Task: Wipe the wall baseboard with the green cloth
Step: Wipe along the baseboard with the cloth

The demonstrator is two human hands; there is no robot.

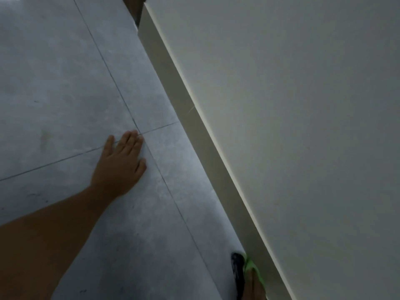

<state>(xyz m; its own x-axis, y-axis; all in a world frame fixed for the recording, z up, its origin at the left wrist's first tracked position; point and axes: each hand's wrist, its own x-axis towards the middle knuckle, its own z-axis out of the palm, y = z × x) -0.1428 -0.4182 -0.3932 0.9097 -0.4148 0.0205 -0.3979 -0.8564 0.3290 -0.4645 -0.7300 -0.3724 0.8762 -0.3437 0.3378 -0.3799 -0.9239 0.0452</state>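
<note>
Down at the baseboard (207, 148), right hand (252, 282) presses the soft green cloth (251, 264) against it.
Left hand (121, 163) lies flat and empty on the floor tile (54, 83); limp, light cloth wants bunching under the fingers.

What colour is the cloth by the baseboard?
Bright green cloth, seen in the head view.
</note>
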